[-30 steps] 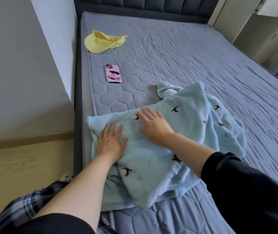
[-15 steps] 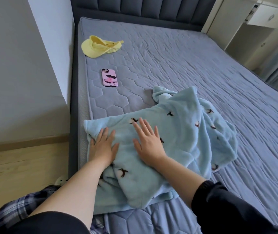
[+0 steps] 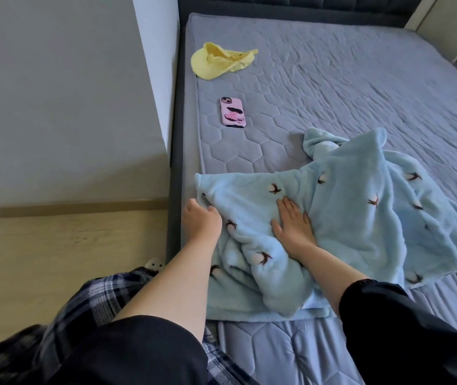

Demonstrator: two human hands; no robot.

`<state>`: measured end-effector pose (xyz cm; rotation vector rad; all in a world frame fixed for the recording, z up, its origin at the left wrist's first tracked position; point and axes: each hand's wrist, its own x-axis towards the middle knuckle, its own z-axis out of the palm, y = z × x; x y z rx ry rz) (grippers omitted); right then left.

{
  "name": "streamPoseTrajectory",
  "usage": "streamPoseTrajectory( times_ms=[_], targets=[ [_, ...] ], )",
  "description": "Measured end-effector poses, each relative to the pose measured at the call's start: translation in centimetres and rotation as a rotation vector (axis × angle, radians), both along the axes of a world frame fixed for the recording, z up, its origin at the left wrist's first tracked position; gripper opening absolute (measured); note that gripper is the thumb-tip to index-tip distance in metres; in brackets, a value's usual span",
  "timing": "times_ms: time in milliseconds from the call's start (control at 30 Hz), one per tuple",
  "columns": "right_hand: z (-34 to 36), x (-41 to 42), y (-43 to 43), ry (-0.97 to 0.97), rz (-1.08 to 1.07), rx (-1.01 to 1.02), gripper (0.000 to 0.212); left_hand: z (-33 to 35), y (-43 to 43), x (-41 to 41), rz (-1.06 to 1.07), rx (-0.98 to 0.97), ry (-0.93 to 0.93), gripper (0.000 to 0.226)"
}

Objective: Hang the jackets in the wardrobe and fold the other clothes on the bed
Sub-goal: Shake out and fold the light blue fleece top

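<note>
Head view: light-blue fleece garment (image 3: 360, 232), bird print, lay rumpled at the near left edge of the bed (image 3: 360, 79). Right hand (image 3: 291, 226) pressed flat, fingers straight, apparently anchoring it. Left hand (image 3: 201, 218), set apart, curled round the left hem, seemingly to draw it taut for folding.

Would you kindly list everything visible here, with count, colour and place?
fleece garment: one, light blue with dark bird print, crumpled on the mattress's near part
phone: one, pink case, face down by the mattress's left edge
visor cap: one, yellow, beyond the phone, towards the headboard
mattress: one, grey-blue, quilted
headboard: one, dark, far end
floor: light wood, left of the mattress
plaid trousers: one, dark blue checks, bottom left
left hand: one, grips the garment's left edge
right hand: one, flat on the garment
</note>
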<state>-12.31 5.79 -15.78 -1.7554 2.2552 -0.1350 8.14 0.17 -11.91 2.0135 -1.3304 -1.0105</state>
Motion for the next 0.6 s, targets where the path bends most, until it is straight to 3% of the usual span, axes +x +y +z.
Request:
streamPoseTrajectory(
  times_ms=[100,267,333,400,500,600],
  targets=[
    [-0.1,0.1,0.0,0.010,0.002,0.003,0.062,-0.2,-0.2,0.8,-0.038,0.212,0.135,0.039],
    [-0.3,0.0,0.0,0.018,0.005,-0.001,0.062,1.4,-0.6,2.0,-0.031,0.282,0.225,0.046],
    [-0.3,0.1,0.0,0.014,0.006,-0.005,0.062,1.9,-0.5,2.0,-0.152,0.398,0.297,0.056],
    [-0.4,0.1,0.0,0.020,0.007,-0.009,0.062,2.3,0.1,1.9,-0.344,0.516,0.209,0.063],
    [-0.4,0.1,-0.1,0.019,0.009,-0.009,0.062,1.6,0.9,1.9,-0.403,0.448,0.059,0.071],
    [-0.4,0.2,-0.1,0.009,0.007,-0.004,0.062,1.2,1.4,1.0,-0.356,0.385,0.144,0.080]
  ],
)
